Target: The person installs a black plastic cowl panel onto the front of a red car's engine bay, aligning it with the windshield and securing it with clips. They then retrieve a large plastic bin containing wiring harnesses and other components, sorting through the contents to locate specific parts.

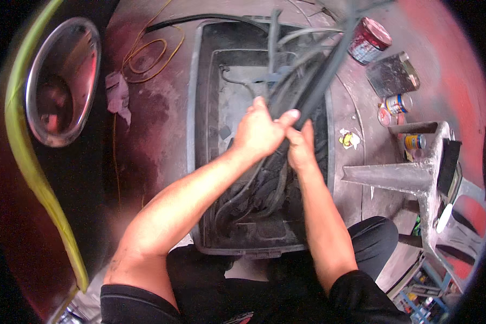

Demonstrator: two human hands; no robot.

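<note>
My left hand [260,128] is closed round a bundle of long black rubber-like strips [314,86]. Just to its right, my right hand [301,147] grips the same bundle from the other side, thumbs close together. The strips slant up and to the right, their far ends blurred past the bin's rim. Below both hands lies a large grey-black plastic bin [193,178]. More dark strips and hoses [270,189] lie tangled inside it, and a thin curved piece [237,79] rests on its pale floor. My fingers partly hide the gripped section.
Left of the bin are a dark panel with a chrome-rimmed oval opening [63,81], a yellow-green strip [24,146], an orange cord [156,59] and a crumpled rag [117,94]. To the right stand a red-stained can [370,40], a rectangular tin [393,74], small cans [398,103] and a grey stand [397,174].
</note>
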